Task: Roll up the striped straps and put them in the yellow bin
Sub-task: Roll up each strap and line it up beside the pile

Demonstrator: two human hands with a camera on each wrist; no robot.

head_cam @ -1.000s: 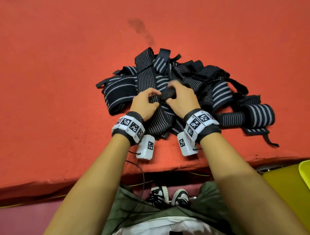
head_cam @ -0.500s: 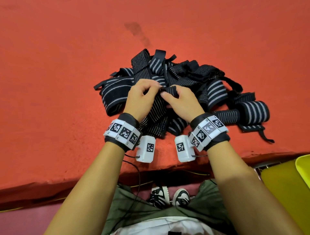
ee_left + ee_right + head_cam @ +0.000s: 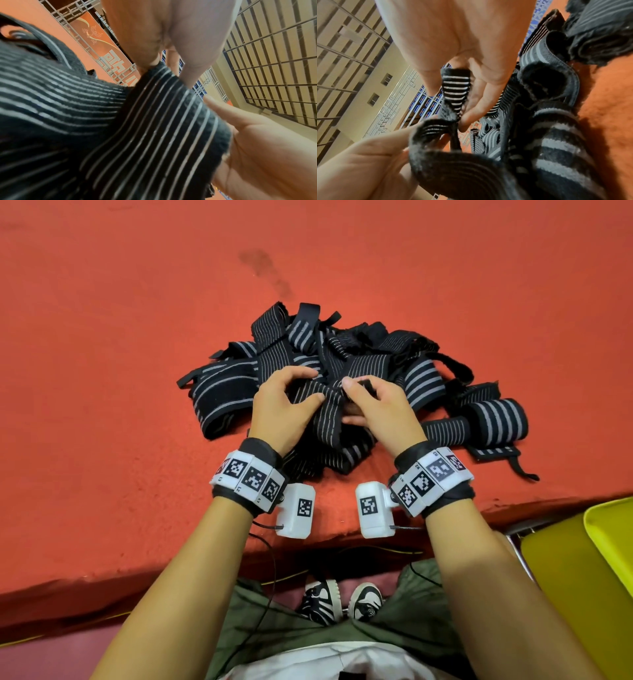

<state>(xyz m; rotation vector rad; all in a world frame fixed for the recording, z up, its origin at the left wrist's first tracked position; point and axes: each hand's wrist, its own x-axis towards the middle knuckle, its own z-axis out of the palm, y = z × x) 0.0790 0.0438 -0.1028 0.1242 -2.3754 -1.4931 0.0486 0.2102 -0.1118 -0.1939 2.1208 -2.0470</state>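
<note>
A tangled heap of black straps with grey stripes (image 3: 346,361) lies on the red cloth (image 3: 102,371). Both hands work one thin-striped strap (image 3: 325,412) at the heap's near side. My left hand (image 3: 291,402) pinches its left edge, thumb under, fingers curled over (image 3: 171,94). My right hand (image 3: 370,402) pinches the strap's folded end (image 3: 455,92) between thumb and fingers. A rolled strap (image 3: 496,419) lies at the heap's right. The yellow bin (image 3: 609,549) shows at the lower right, below the table edge.
The table's front edge (image 3: 171,573) runs close to my wrists. My legs and black-and-white shoes (image 3: 342,601) are below it. A dark stain (image 3: 263,268) marks the cloth behind the heap. Metal grid racks (image 3: 274,67) fill the wrist views' background.
Both hands have lifted the thin-striped strap's end off the heap and drawn a little apart, the right hand folding the end over. The heap itself has barely shifted.
</note>
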